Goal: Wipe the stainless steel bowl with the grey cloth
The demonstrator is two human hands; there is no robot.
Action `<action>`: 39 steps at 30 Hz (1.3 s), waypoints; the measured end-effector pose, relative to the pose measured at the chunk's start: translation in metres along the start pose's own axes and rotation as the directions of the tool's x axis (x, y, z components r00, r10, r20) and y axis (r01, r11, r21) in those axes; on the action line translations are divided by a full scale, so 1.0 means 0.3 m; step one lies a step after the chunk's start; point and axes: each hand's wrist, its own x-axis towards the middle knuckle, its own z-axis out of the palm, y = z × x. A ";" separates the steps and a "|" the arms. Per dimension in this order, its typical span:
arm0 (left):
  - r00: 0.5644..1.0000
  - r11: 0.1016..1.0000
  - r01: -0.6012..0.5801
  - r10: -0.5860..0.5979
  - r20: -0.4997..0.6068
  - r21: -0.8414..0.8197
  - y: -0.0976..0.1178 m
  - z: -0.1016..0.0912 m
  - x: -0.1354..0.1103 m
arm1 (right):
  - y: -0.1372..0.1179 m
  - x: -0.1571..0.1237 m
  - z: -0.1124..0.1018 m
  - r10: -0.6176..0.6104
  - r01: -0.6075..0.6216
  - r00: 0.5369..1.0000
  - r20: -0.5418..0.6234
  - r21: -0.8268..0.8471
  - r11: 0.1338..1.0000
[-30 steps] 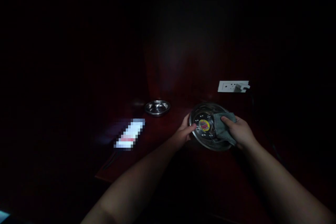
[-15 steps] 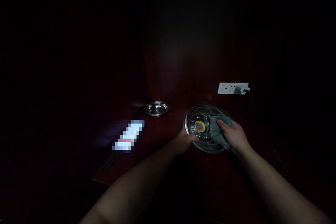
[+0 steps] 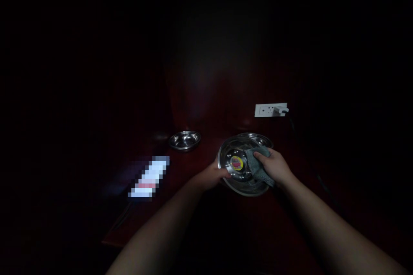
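Note:
A shiny steel bowl [image 3: 241, 188] is tilted toward me, with a yellow and red round sticker [image 3: 236, 163] on its inner bottom. My left hand [image 3: 214, 176] grips the bowl's left rim, the thumb inside and the other fingers hidden behind it. In my right hand [image 3: 274, 166] is a grey-green cloth [image 3: 258, 166], pressed against the bowl's right inner side with the thumb on top. Just behind this bowl, partly covered by it, lies another steel bowl [image 3: 263, 139].
A smaller steel bowl [image 3: 185, 141] sits on the dark red table [image 3: 193, 163], left of my hands. Nearer on the left glows a pixelated bright screen [image 3: 150, 178]. A white socket plate [image 3: 263, 110] with a plug [image 3: 281, 111] is on the back wall, its cable trailing right.
The view has shifted, so everything sits further left and slightly lower. The bowl behind the held one shows more. Both hands keep their grips on bowl and cloth.

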 end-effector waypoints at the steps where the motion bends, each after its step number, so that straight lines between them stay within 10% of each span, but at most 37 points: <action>1: 1.000 1.000 0.021 -0.021 0.013 0.015 0.002 -0.005 -0.002 | 0.002 0.003 -0.001 -0.011 0.011 1.000 0.013 -0.010 1.000; 8: 0.997 1.000 -0.022 0.021 0.073 0.008 0.001 -0.005 -0.001 | 0.003 0.015 -0.003 -0.141 0.140 0.990 -0.010 -0.062 0.988; 13: 0.979 0.990 -0.136 0.142 -0.147 0.048 -0.038 0.014 0.022 | -0.016 0.010 0.001 -0.265 0.265 0.961 -0.079 -0.004 0.964; 22: 0.833 0.875 -0.383 0.466 -0.298 0.298 -0.032 -0.019 0.057 | -0.055 -0.017 0.015 -0.408 0.407 0.892 -0.197 -0.047 0.912; 29: 0.790 0.923 -0.323 0.385 -0.477 0.210 -0.021 -0.028 0.060 | -0.070 -0.066 0.013 -0.549 0.496 0.795 -0.257 -0.246 0.833; 33: 0.677 0.946 -0.255 0.324 -0.661 0.201 -0.004 -0.039 0.054 | -0.063 -0.071 0.000 -0.653 0.544 0.716 -0.247 -0.390 0.743; 39: 0.939 0.947 -0.262 0.206 -0.274 -0.186 0.008 0.041 0.010 | -0.091 -0.123 0.060 -0.832 0.785 0.543 0.114 -0.422 0.454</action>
